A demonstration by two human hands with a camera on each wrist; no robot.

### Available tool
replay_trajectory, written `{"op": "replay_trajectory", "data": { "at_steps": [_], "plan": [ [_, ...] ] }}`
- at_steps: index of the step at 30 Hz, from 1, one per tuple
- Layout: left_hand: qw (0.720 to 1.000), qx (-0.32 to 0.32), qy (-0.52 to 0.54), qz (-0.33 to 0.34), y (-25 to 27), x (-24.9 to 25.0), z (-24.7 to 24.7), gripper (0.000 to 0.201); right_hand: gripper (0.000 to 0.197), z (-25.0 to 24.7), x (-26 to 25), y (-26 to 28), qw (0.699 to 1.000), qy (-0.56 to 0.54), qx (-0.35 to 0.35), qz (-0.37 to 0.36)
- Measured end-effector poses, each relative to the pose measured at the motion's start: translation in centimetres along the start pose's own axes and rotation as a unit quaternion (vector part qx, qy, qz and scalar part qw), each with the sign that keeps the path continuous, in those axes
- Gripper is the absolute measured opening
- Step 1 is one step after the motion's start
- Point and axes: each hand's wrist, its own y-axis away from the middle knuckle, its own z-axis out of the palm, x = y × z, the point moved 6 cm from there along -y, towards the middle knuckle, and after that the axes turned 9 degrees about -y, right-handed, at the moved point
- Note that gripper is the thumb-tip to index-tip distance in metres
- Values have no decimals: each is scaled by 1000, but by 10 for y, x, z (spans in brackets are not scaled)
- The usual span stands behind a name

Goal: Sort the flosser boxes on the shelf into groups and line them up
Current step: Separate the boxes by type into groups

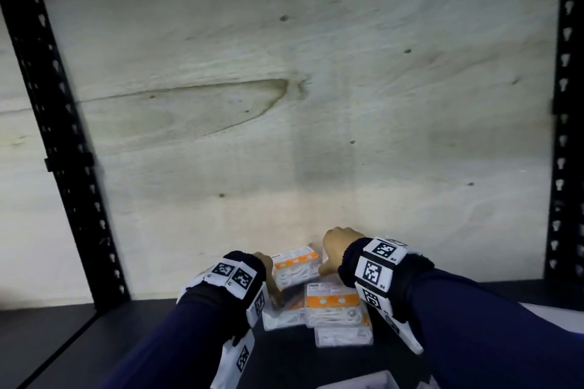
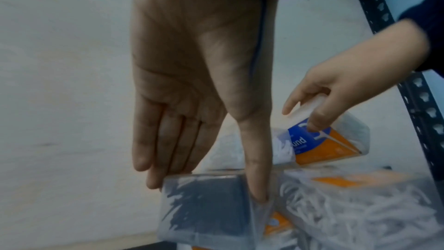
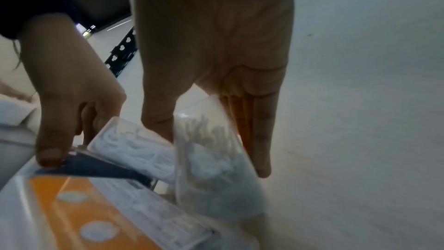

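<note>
Several clear flosser boxes with orange labels lie in a loose pile on the dark shelf (image 1: 126, 341) against the back panel. My right hand (image 1: 331, 249) pinches one orange-labelled box (image 1: 295, 265) between thumb and fingers and holds it tilted above the pile; the same box (image 3: 211, 159) fills the right wrist view, and its blue and orange label (image 2: 324, 144) shows in the left wrist view. My left hand (image 2: 204, 189) grips a clear box with a dark side (image 2: 204, 212), thumb in front and fingers behind. Two more boxes (image 1: 335, 306) (image 1: 343, 336) lie flat near the front.
Black perforated uprights (image 1: 63, 167) (image 1: 565, 136) stand at either side of the bay. A pale plywood back panel (image 1: 284, 104) rises behind the pile. Dark shelf surface stretches left of the boxes. A white object (image 1: 363, 380) shows at the bottom edge.
</note>
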Motion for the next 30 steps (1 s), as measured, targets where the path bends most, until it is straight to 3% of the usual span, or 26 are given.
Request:
{"op": "replay_trajectory", "data": {
  "at_steps": [4,7,10,13,14,15,18,24,27,30],
  "plan": [
    [999,-20,17,-22,2,-10,1,51,44,-8,19,-9,994,-97,48,33],
    [991,-67,114,-26,5,-19,2,43,40,-11,33,-11,979,-191,39,60],
    [958,-153,244,-9,6,-25,12,31,21,-7,43,-15,967,-249,16,55],
    [920,-207,333,-4,8,-24,25,33,12,-1,47,-14,961,-269,-2,58],
    [912,-210,351,-3,7,-23,28,34,12,0,49,-13,961,-272,-2,58],
    [910,-208,358,-1,6,-22,30,35,24,1,50,-14,960,-273,-3,60],
    [920,-166,353,17,5,-17,27,30,42,3,50,-13,962,-266,-3,64],
    [942,-116,311,43,7,-3,16,30,48,2,47,-13,978,-202,14,52],
    [951,-115,286,29,10,5,14,44,51,2,45,-11,986,-160,24,43],
    [964,-122,232,41,13,12,13,42,49,2,43,-11,989,-143,29,36]
  ]
}}
